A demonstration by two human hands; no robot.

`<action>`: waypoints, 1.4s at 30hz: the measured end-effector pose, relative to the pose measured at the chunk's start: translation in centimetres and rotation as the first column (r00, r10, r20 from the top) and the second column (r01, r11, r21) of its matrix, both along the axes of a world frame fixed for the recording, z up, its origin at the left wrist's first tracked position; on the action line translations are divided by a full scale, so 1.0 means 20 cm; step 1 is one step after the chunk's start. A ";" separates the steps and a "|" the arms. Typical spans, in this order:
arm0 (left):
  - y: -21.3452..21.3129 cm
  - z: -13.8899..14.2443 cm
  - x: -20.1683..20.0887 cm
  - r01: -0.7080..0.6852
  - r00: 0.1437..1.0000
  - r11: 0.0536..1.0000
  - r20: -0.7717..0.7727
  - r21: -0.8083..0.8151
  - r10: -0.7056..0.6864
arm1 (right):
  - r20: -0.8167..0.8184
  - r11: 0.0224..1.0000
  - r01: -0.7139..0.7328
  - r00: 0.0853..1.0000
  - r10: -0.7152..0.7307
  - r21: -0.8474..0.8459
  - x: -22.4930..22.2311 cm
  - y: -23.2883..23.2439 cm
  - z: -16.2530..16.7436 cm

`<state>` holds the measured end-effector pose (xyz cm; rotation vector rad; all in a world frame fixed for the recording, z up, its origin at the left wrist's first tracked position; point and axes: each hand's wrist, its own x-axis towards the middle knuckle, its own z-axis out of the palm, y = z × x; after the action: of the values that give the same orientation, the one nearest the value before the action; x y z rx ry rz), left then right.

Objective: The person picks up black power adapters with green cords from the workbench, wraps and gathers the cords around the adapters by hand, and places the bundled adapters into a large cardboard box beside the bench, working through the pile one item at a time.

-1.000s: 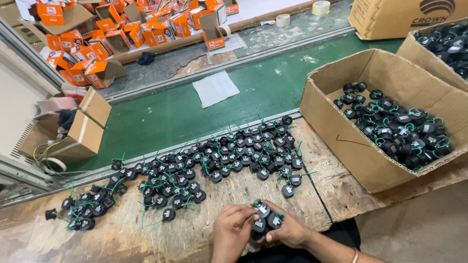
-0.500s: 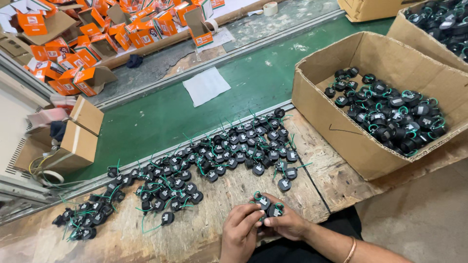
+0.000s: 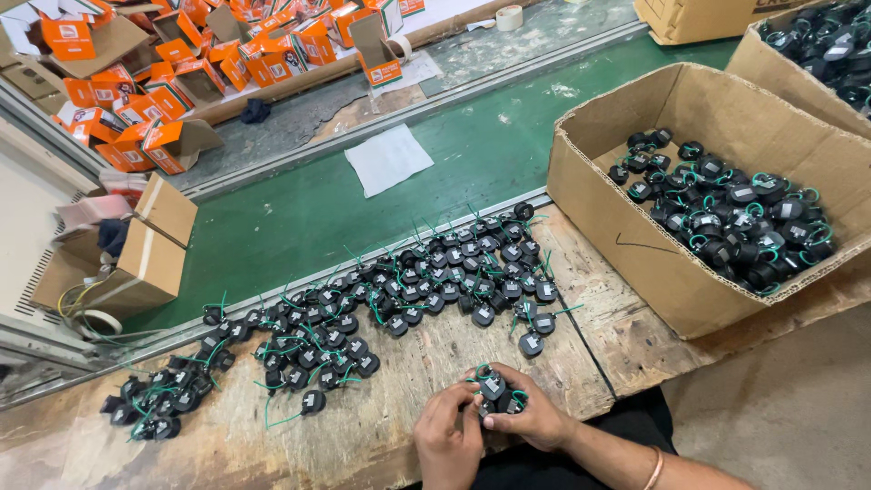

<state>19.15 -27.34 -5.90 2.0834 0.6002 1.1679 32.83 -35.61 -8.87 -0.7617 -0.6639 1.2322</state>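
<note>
1. Both hands met at the near edge of the wooden bench. The left hand and the right hand were closed together around a few small black components with green wire leads.
2. The fingers of both hands were curled in on the held parts. One component sat uppermost between the fingertips; how many lay beneath it could not be told.
3. The step in hand appeared to be gathering or dressing single parts at the bench edge, one small cluster at a time.
4. The main supply, a spread of loose black components, lay across the bench beyond the hands, well apart from them. A smaller group lay toward the left end.
5. An open cardboard box holding like parts stood at the right, partly on the bench.
6. The next move would likely call for a firm pinch on each part and care that the green leads did not tangle.
7. A green belt ran behind the bench; orange cartons lay beyond it.
</note>
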 end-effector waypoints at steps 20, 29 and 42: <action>0.56 -0.05 -0.57 -0.603 0.756 0.777 0.181 -0.182 0.629 | -0.261 0.975 0.104 0.953 -0.154 -0.196 0.29 -0.11 0.09; 0.55 0.22 -0.45 -0.566 0.816 0.824 -0.156 -0.020 0.557 | -0.638 0.716 0.493 0.765 -0.087 0.494 0.93 -0.19 0.72; 0.54 -0.03 -0.47 -0.323 0.833 0.801 0.252 -0.504 0.493 | 0.228 0.986 -0.108 0.964 0.135 -0.126 0.08 -0.02 0.08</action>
<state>9.72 -16.61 -6.48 1.3235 1.0629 1.4619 34.40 -36.05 -7.30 -0.9837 -0.8512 1.3110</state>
